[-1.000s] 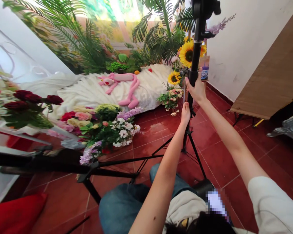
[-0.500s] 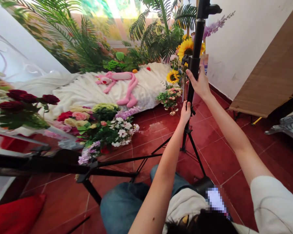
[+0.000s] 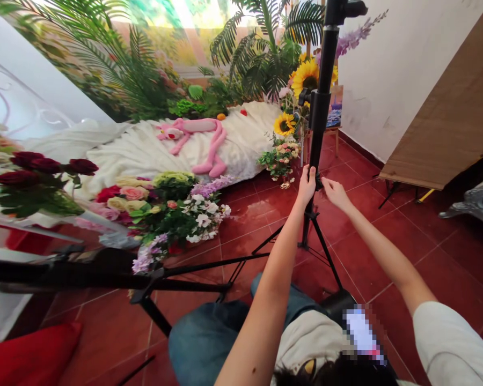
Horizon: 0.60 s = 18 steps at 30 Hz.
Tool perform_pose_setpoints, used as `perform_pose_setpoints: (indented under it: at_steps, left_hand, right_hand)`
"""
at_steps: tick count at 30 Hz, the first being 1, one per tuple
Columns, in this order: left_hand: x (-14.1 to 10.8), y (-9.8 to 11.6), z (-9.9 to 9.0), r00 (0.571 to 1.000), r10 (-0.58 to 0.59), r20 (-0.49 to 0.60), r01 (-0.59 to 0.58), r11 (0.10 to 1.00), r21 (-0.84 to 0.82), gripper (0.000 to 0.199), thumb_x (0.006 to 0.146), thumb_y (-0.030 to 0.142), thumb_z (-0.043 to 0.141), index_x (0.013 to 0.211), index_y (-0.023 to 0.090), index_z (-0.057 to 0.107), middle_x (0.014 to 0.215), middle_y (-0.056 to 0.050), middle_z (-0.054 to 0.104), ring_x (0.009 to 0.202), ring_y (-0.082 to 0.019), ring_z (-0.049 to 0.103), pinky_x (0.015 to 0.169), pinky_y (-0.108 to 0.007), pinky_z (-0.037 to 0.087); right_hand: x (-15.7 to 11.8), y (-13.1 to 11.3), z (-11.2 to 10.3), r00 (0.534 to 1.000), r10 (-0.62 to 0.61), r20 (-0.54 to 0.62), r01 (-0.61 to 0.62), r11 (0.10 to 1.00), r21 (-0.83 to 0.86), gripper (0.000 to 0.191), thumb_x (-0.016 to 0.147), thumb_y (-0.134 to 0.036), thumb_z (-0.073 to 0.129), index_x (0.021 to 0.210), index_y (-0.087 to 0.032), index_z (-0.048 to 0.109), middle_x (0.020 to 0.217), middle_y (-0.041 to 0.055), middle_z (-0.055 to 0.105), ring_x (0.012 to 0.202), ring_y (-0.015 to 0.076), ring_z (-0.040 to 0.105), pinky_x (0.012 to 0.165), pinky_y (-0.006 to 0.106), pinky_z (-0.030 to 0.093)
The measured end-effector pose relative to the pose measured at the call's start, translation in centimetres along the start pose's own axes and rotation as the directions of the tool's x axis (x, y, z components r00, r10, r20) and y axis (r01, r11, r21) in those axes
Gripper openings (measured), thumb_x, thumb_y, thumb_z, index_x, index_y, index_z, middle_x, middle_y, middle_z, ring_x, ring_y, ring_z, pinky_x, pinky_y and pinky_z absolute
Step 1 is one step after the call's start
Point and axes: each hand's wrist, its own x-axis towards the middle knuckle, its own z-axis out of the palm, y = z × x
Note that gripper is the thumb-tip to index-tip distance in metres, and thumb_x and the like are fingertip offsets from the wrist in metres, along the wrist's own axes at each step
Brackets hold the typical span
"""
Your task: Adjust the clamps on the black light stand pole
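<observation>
A black tripod light stand (image 3: 316,139) rises upright in front of me, its legs spread on the floor. My left hand (image 3: 306,185) is wrapped around the lower part of its pole, just above the legs. Close beside it on the right, my right hand (image 3: 335,193) pinches the small black clamp knob (image 3: 318,182) on the pole. Higher up, a black collar with another knob (image 3: 305,97) sits on the pole, with no hand on it. The stand's top runs out of view.
A second black stand (image 3: 84,276) lies across the left foreground. Artificial flowers (image 3: 165,206) stand beyond it. A pink plush toy (image 3: 203,126) rests on white cloth (image 3: 249,139). Sunflowers (image 3: 306,75) are behind the pole. A brown panel (image 3: 438,107) leans at right, above red floor tiles (image 3: 370,236).
My right hand has come down from the upper collar to the lower knob, beside my left hand. My left hand stays on the pole.
</observation>
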Motion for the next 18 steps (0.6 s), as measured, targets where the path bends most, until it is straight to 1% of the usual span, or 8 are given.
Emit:
perform_pose_setpoints:
  at_steps: [2, 4, 6, 8, 11, 14, 16, 18]
  left_hand:
    - [0.0, 0.0, 0.0, 1.000, -0.006, -0.006, 0.006, 1.000, 0.002, 0.049, 0.099, 0.057, 0.037, 0.117, 0.017, 0.057, 0.101, -0.007, 0.065, 0.092, -0.015, 0.062, 0.091, -0.027, 0.047]
    - [-0.1, -0.1, 0.0, 1.000, -0.008, -0.018, 0.009, 1.000, 0.010, 0.048, 0.099, 0.056, 0.037, 0.116, 0.017, 0.058, 0.101, -0.007, 0.065, 0.093, -0.015, 0.062, 0.091, -0.026, 0.047]
    - [-0.1, -0.1, 0.0, 1.000, -0.015, -0.027, 0.016, 1.000, 0.015, 0.047, 0.099, 0.057, 0.038, 0.116, 0.018, 0.058, 0.102, -0.007, 0.065, 0.096, -0.015, 0.062, 0.093, -0.026, 0.046]
    - [-0.1, 0.0, -0.1, 0.999, -0.023, -0.024, 0.024, 1.000, 0.012, 0.047, 0.098, 0.057, 0.038, 0.116, 0.018, 0.058, 0.101, -0.007, 0.065, 0.096, -0.015, 0.062, 0.092, -0.025, 0.047]
    - [-0.2, 0.2, -0.3, 1.000, -0.029, -0.002, 0.029, 1.000, 0.003, 0.048, 0.098, 0.057, 0.039, 0.114, 0.017, 0.058, 0.096, -0.006, 0.064, 0.089, -0.014, 0.062, 0.088, -0.026, 0.048]
    - [-0.3, 0.5, -0.5, 0.999, -0.030, 0.016, 0.030, 0.999, -0.019, 0.049, 0.096, 0.061, 0.041, 0.111, 0.017, 0.059, 0.093, -0.005, 0.063, 0.086, -0.014, 0.060, 0.085, -0.026, 0.049]
    - [-0.4, 0.5, -0.5, 0.999, -0.027, 0.016, 0.028, 0.999, -0.045, 0.050, 0.094, 0.063, 0.042, 0.109, 0.018, 0.059, 0.090, -0.004, 0.062, 0.085, -0.014, 0.059, 0.084, -0.026, 0.049]
    - [-0.4, 0.4, -0.4, 1.000, -0.023, 0.008, 0.024, 0.997, -0.071, 0.049, 0.093, 0.063, 0.044, 0.107, 0.018, 0.058, 0.089, -0.004, 0.061, 0.083, -0.013, 0.058, 0.083, -0.025, 0.048]
  right_hand:
    - [-0.1, 0.0, 1.8, 0.984, 0.177, 0.033, -0.178, 0.925, 0.336, 0.051, 0.095, -0.061, 0.039, 0.064, -0.022, 0.051, 0.046, -0.0019, 0.051, 0.037, 0.0093, 0.037, 0.043, 0.024, 0.034]
    - [-0.3, -0.2, 3.4, 0.960, 0.272, 0.074, -0.260, 0.752, 0.606, 0.048, 0.096, -0.058, 0.037, 0.065, -0.022, 0.047, 0.043, -0.0058, 0.044, 0.032, 0.0069, 0.025, 0.037, 0.022, 0.024]
    - [-0.5, -0.4, 4.6, 0.957, 0.279, 0.077, -0.239, 0.612, 0.754, 0.044, 0.095, -0.056, 0.038, 0.067, -0.023, 0.043, 0.043, -0.0084, 0.039, 0.031, 0.0058, 0.020, 0.035, 0.021, 0.020]
    - [-0.6, -0.3, 4.9, 0.960, 0.270, 0.081, -0.227, 0.571, 0.789, 0.043, 0.094, -0.057, 0.039, 0.068, -0.023, 0.040, 0.044, -0.0089, 0.038, 0.031, 0.0057, 0.021, 0.034, 0.020, 0.020]
    - [-0.6, 0.4, 3.8, 0.954, 0.293, 0.066, -0.268, 0.731, 0.628, 0.047, 0.092, -0.064, 0.041, 0.070, -0.023, 0.043, 0.048, -0.0056, 0.048, 0.033, 0.0073, 0.031, 0.035, 0.021, 0.025]
    - [-0.8, 1.0, 1.4, 0.980, 0.169, -0.104, -0.140, 0.961, 0.240, 0.047, 0.089, -0.067, 0.047, 0.077, -0.022, 0.051, 0.062, 0.0005, 0.063, 0.047, 0.0114, 0.050, 0.046, 0.023, 0.040]
    - [-1.4, 0.7, -0.3, 0.988, 0.002, -0.156, -0.011, 0.999, -0.052, 0.044, 0.088, -0.065, 0.052, 0.082, -0.021, 0.055, 0.075, 0.0037, 0.069, 0.061, 0.0146, 0.061, 0.060, 0.025, 0.048]
    - [-2.0, -0.7, -1.4, 0.991, -0.077, -0.110, 0.037, 0.943, -0.330, 0.040, 0.089, -0.059, 0.056, 0.088, -0.020, 0.059, 0.083, 0.0060, 0.072, 0.072, 0.0180, 0.066, 0.069, 0.028, 0.050]
